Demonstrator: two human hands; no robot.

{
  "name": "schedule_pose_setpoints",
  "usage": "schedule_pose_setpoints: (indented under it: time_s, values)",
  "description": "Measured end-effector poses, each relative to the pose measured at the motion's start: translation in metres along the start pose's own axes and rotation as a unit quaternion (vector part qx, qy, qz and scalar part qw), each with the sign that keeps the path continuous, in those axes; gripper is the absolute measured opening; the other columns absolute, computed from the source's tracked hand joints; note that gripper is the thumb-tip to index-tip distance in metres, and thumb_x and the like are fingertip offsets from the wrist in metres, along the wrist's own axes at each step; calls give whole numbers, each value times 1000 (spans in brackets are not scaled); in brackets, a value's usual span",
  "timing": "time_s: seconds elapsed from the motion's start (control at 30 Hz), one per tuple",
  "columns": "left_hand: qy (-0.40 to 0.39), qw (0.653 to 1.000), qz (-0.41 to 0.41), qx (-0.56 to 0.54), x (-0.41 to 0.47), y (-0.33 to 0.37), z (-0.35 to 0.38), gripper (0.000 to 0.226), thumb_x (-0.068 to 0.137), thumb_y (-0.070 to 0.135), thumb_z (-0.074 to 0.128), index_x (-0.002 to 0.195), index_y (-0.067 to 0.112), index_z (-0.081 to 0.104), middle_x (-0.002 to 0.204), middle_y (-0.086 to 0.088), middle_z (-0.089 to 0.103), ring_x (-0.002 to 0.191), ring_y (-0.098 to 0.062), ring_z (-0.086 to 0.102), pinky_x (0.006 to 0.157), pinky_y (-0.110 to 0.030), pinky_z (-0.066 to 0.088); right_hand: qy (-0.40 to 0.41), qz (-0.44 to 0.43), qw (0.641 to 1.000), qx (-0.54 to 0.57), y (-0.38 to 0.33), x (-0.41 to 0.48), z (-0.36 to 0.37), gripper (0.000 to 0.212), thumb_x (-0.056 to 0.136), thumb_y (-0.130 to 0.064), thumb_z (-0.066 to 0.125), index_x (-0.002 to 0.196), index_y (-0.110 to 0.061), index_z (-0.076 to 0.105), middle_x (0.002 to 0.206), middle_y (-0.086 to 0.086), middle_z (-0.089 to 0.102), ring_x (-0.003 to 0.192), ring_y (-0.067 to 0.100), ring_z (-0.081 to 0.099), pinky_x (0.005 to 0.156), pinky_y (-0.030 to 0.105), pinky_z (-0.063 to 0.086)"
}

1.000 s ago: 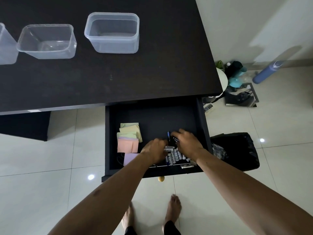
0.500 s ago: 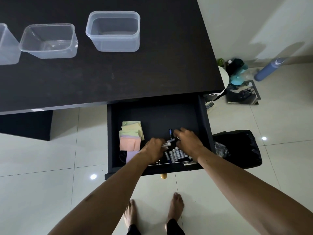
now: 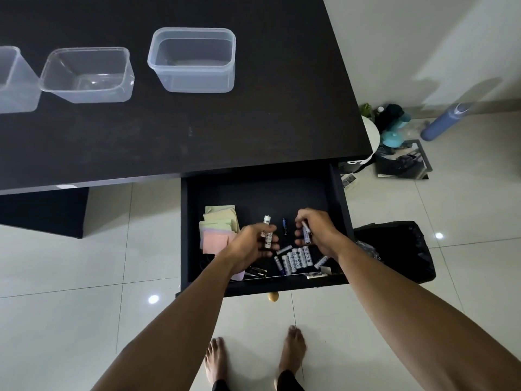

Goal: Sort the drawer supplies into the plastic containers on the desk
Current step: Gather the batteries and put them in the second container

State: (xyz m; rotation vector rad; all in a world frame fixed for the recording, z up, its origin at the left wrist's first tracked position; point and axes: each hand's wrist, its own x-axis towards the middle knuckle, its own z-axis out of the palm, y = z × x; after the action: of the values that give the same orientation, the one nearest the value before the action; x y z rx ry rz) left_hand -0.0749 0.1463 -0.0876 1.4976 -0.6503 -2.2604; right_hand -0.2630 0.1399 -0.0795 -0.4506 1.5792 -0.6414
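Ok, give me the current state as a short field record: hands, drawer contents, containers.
left hand: closed around white batteries, raised a little over the drawer
right hand: closed around more batteries
drawer: open under the desk edge
left in drawer: row of white batteries, one dark battery, sticky notes on the left side
containers: three clear plastic ones on the desk; the right one and the middle one look empty, the left one is cut off by the frame

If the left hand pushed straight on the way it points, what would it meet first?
Judging loosely, the left hand, gripping white batteries, points toward the drawer's back; the loose blue battery lies just right of that line, then the bare drawer floor. Depth is unclear.
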Motion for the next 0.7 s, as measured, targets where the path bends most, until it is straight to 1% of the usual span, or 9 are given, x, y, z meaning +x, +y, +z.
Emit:
schedule_pose_setpoints:
  time_s: [0.03,0.1,0.2,0.27,0.37,0.5,0.53,0.63,0.7]
  values:
    - [14,1000,1,-1,2,0,2,16,95,27,56,97,11,61,75,-4,63,69,-19,61,63,-30,46,5,0,1000,0,0,1,0,7,82,-10,61,76,-12,60,69,4,52,53,16,51,49,28,48]
    - [58,998,9,13,6,0,3,33,92,45,61,87,12,61,69,-3,61,62,-19,60,59,-30,47,18,-7,999,-33,1,6,-2,15,84,-20,69,74,-15,59,64,0,49,48,13,45,45,24,41]
    - [110,993,20,49,8,-2,2,48,94,56,53,81,11,60,64,-2,58,54,-17,56,54,-29,46,26,-16,994,-104,5,11,-2,35,85,-33,75,67,-21,48,59,-2,42,44,11,37,41,23,31]
    - [116,991,22,63,7,-5,1,47,97,53,50,82,10,63,64,-2,57,52,-16,53,53,-29,44,38,-39,984,-167,10,13,0,40,84,-38,77,65,-20,46,57,-2,42,47,13,40,46,24,34]
    - [97,993,37,64,5,-9,-1,41,101,45,48,92,11,68,64,-1,57,53,-15,53,55,-29,43,64,-108,961,-246,17,17,5,35,82,-39,79,69,-14,58,64,-2,58,62,13,55,60,24,42]
    - [69,993,68,64,3,-13,-1,35,104,34,45,122,8,61,72,-6,60,54,-16,53,53,-29,44,92,-167,925,-329,22,21,14,25,77,-44,81,84,-24,70,80,-7,69,76,10,65,67,23,49]
    - [67,993,74,64,2,-14,0,33,105,31,45,128,12,57,73,-6,61,53,-17,52,52,-29,44,93,-170,915,-354,22,20,15,26,75,-45,83,88,-27,69,81,-8,69,76,10,65,67,23,50]
    - [59,992,89,63,0,-14,0,36,106,26,42,139,40,39,74,-8,62,53,-18,51,50,-29,44,96,-184,878,-432,22,17,18,27,75,-39,82,95,-29,68,83,-8,70,77,15,66,67,24,49]
    - [53,992,95,66,0,-14,0,36,107,25,40,139,41,42,74,-8,61,51,-18,51,49,-28,44,103,-185,864,-457,20,18,19,23,80,-31,78,101,-30,70,89,-6,73,84,18,68,70,24,48]
